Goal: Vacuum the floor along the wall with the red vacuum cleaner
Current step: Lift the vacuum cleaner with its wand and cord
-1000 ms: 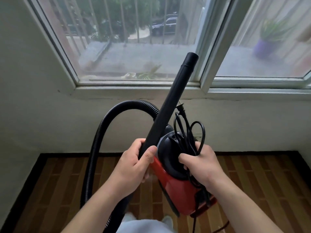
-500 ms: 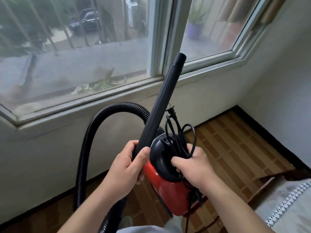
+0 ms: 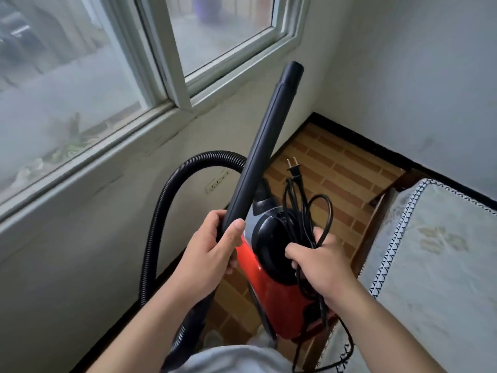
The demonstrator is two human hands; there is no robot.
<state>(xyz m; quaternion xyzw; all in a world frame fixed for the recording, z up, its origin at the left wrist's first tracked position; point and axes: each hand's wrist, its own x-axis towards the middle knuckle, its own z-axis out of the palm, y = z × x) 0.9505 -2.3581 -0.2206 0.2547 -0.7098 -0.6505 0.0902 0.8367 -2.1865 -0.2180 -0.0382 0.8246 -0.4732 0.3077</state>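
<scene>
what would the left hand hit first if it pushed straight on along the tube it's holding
Likely the wall beside the window frame: the left hand grips the black tube, which aims up there. Depth is unclear.

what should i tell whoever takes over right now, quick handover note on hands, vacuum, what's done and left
Left hand: shut around the lower end of the rigid black plastic wand, which points up.
Right hand: shut on the bundled black power cord, against the red canister vacuum cleaner, held off the floor.
Two-prong plug hangs free; a white wall outlet sits below the window.
Ribbed black hose loops left.
Done: vacuum carried to the wall.
Left: set down, plug in, vacuum the brick-pattern floor along the wall.
</scene>
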